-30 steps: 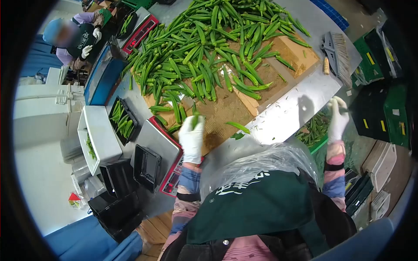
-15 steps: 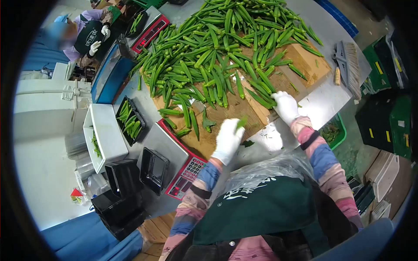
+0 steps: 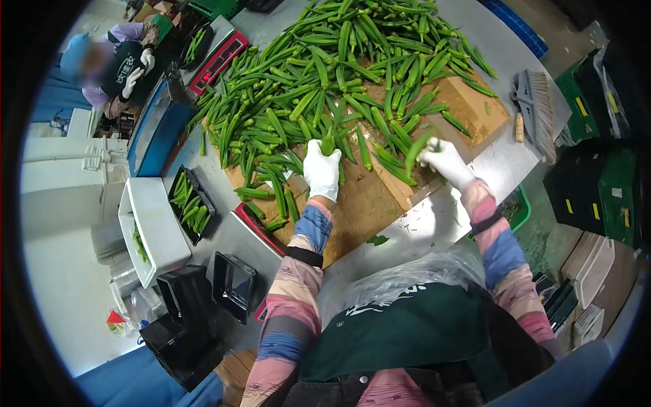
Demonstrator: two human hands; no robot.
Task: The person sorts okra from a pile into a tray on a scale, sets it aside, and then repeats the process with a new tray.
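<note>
A large heap of green okra (image 3: 319, 88) spreads over flattened brown cardboard (image 3: 352, 210) on the metal table. My left hand (image 3: 321, 171), in a white glove, is at the near edge of the heap, its fingers closed around an okra pod (image 3: 328, 144) that points away from me. To the right, my right hand (image 3: 447, 164), also gloved, pinches a single okra pod (image 3: 416, 152) held slanting above the cardboard edge. Other pods lie just left of it.
A black tray of okra (image 3: 192, 205), a white bin (image 3: 152, 230) and an empty black tray (image 3: 234, 287) stand left. A grey brush (image 3: 536, 112) lies right. A green basket (image 3: 521, 209) sits below the table edge. A co-worker (image 3: 115, 68) is far left.
My left hand has moved forward and left to the heap; the green bit at its fingertips no longer shows there. My right hand now has a pod raised from the pods beside it.
</note>
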